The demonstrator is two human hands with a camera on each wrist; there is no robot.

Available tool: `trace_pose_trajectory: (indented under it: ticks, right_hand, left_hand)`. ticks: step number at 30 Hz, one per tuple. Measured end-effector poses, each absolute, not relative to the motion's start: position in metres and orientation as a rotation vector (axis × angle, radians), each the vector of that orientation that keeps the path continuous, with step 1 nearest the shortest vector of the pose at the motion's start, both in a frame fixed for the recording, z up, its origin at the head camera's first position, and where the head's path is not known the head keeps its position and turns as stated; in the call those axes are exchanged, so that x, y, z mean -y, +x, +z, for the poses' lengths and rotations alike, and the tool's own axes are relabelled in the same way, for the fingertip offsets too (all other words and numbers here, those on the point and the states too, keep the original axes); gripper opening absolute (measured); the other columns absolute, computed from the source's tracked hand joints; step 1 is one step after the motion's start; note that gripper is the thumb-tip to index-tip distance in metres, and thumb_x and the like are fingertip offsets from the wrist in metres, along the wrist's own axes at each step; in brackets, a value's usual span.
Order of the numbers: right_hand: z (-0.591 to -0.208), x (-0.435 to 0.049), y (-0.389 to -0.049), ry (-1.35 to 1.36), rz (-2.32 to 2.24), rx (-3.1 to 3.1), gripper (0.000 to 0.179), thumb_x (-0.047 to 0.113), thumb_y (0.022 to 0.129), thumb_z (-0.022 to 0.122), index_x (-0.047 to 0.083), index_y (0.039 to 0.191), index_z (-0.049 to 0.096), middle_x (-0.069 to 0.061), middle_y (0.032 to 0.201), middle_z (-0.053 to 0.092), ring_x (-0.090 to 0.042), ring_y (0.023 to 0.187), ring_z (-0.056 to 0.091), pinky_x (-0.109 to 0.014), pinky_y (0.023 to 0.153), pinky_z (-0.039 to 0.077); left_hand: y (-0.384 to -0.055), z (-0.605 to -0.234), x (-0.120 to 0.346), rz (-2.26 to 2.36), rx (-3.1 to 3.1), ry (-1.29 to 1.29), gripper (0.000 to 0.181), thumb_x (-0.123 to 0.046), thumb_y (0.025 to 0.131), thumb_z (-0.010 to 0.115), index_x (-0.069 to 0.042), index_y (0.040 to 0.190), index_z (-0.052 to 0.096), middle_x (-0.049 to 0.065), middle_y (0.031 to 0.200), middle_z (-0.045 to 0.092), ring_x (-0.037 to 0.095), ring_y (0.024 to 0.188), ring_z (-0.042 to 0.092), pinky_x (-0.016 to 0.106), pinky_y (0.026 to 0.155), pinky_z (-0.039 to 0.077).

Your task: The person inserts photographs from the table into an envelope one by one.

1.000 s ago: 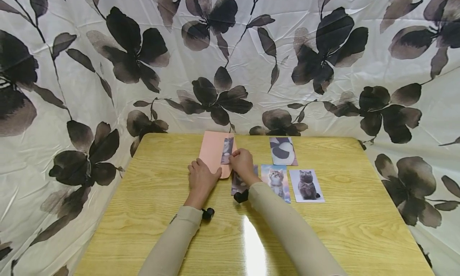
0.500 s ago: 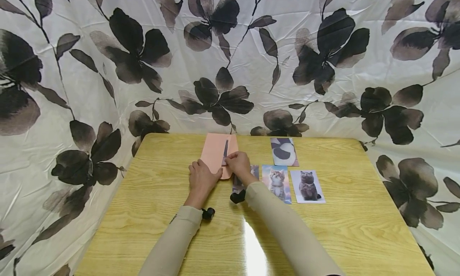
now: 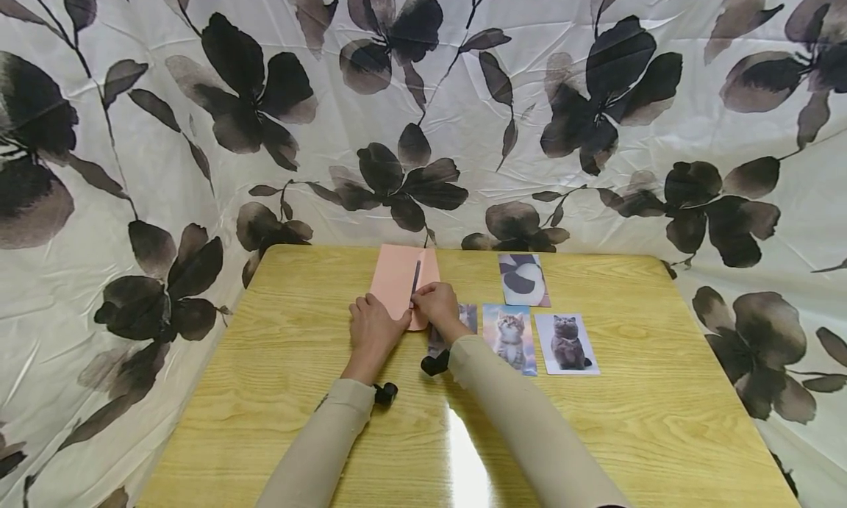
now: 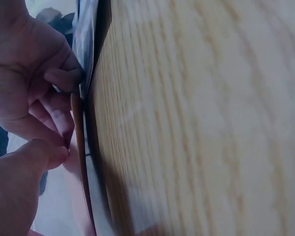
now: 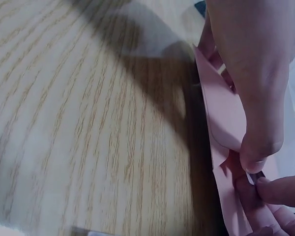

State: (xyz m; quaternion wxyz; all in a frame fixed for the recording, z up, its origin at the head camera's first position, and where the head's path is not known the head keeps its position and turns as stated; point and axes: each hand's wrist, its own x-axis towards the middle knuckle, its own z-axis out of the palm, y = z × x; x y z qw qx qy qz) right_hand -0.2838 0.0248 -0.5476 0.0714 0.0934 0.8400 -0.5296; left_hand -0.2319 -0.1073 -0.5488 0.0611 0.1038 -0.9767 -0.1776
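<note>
Card: reduced to a narrow strip; judged mostly inserted in pink envelope.
Right hand: card pinched by fingers.
Left hand: rested on envelope, thumb spread from fingers.

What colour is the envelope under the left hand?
The envelope is plain pink; it shows best in the head view.

Card: deeper in pink envelope, narrow strip showing | right hand: shifted left
</note>
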Motion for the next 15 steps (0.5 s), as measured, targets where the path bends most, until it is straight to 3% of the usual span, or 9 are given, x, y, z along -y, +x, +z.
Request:
trace_pose_trajectory:
  ticks: [15]
  right_hand:
    - [-0.5446, -0.0233, -0.2838, 0.260, -1.545, -2.560, 0.014, 0.021, 0.100, 0.078, 0.009, 0.094, 0.081, -0.004, 0.090, 0.076, -0.020, 0.079, 0.068, -0.030, 0.066, 0.052]
  left_hand:
    - [-0.2358, -0.5497, 0.1114, -0.513, 2.990, 0.319, 0.090, -0.063, 0.093, 0.072, 0.016, 0.131, 0.052, 0.033, 0.123, 0.056, 0.045, 0.116, 0.054, 0.051, 0.090, 0.053]
